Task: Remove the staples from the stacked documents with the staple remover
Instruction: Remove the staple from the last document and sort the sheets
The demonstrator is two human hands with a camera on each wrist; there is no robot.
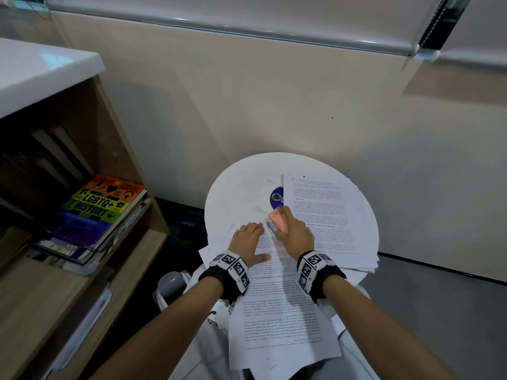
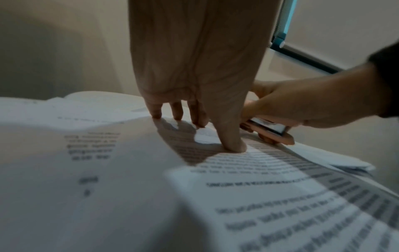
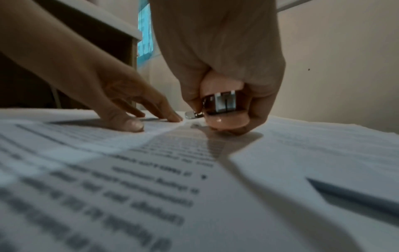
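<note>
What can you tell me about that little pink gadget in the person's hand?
The staple remover is small, with a glossy peach-pink plastic shell and shiny metal parts inside. The right hand grips it, fingers curled round. It sits low on the top corner of the printed document, metal tip beside the left hand, which presses the paper flat.

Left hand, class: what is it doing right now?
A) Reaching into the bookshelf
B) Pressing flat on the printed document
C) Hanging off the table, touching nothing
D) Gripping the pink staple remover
B: the left hand lies with fingers straight on the document, while the right hand grips the staple remover.
</note>
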